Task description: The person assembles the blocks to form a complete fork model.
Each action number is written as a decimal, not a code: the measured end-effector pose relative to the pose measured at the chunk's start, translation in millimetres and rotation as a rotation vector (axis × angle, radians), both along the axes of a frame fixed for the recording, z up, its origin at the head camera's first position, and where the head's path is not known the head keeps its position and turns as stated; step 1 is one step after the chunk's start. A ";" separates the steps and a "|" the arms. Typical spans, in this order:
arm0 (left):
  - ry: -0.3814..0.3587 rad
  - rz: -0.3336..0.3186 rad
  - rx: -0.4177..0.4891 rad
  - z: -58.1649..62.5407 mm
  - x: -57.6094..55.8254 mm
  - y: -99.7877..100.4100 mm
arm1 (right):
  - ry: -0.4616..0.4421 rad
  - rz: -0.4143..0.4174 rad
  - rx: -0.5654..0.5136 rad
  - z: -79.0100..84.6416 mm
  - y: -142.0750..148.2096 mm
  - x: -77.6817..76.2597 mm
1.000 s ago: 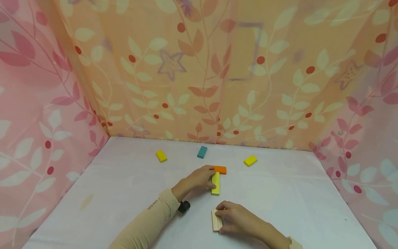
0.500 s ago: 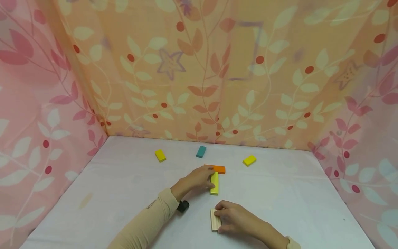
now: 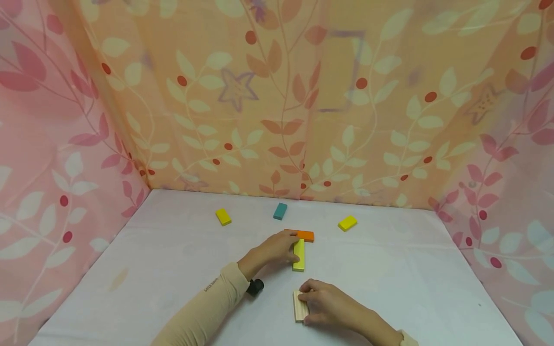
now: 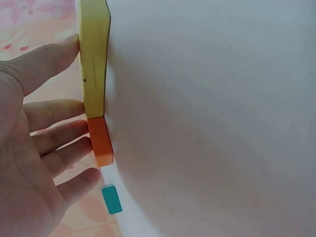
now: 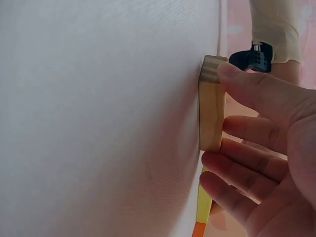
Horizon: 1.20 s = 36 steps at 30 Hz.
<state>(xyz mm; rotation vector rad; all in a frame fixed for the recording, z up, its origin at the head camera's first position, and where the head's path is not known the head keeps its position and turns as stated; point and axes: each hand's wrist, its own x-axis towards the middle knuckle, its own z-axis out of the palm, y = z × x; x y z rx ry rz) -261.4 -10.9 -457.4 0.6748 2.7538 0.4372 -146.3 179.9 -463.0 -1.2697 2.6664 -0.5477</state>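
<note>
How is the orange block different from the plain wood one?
The orange block is bright orange; the plain block shows pale, striped wood grain. The orange block lies crosswise, while the plain block points away from the person. The orange block sits farther off, by the left hand; the plain block is nearer, at the right hand. Both are oblong and partly hidden by a hand.
</note>
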 end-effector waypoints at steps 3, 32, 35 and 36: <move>0.007 -0.002 -0.002 0.3 -0.3 -0.2 | 0.006 -0.001 0.007 0.5 -0.2 -0.1; 0.011 -0.006 0.001 1.3 1.8 -1.3 | 0.111 0.031 -0.021 -1.5 -5.0 6.1; 0.005 -0.002 0.004 0.3 1.4 -1.2 | 0.128 0.031 -0.031 -2.5 -5.3 6.5; 0.005 0.000 0.004 0.1 1.4 -1.2 | 0.132 0.030 -0.033 -2.6 -5.4 6.5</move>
